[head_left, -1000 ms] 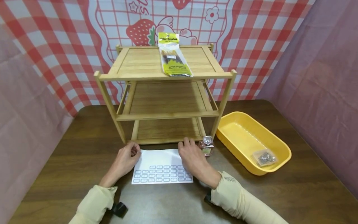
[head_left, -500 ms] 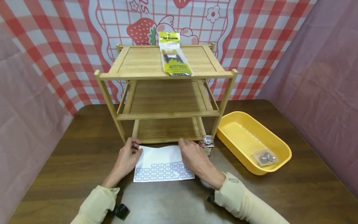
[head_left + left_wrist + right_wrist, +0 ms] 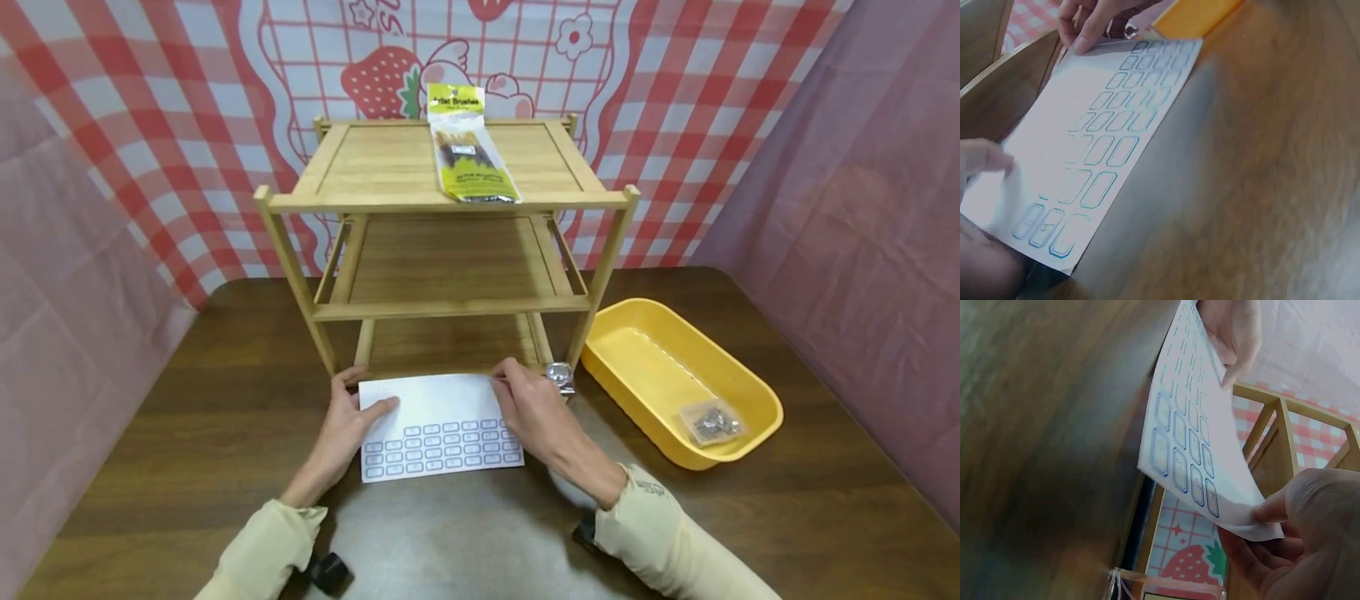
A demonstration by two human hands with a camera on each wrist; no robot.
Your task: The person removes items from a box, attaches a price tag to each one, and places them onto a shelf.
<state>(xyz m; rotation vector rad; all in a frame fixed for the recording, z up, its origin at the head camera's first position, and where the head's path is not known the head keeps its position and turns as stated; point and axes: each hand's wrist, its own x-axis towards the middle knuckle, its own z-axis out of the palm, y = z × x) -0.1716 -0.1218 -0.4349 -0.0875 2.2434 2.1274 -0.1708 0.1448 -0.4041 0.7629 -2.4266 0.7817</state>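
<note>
The desk (image 3: 187, 417) lies under both hands. A wooden rack (image 3: 450, 250) stands just beyond them, a yellow tub (image 3: 675, 375) well right. Between the hands, lifted off the desk, is the label sheet (image 3: 438, 425): the left hand (image 3: 341, 429) pinches its left edge, the right hand (image 3: 528, 412) its right.

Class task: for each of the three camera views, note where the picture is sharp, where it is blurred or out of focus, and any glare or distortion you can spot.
Head view: sharp, shelf posts bowed by the wide lens, pale glare on the table. Left wrist view: sticker sheet soft, tabletop smeared at right. Right wrist view: sheet's labels sharp, right hand and wood blurred.
</note>
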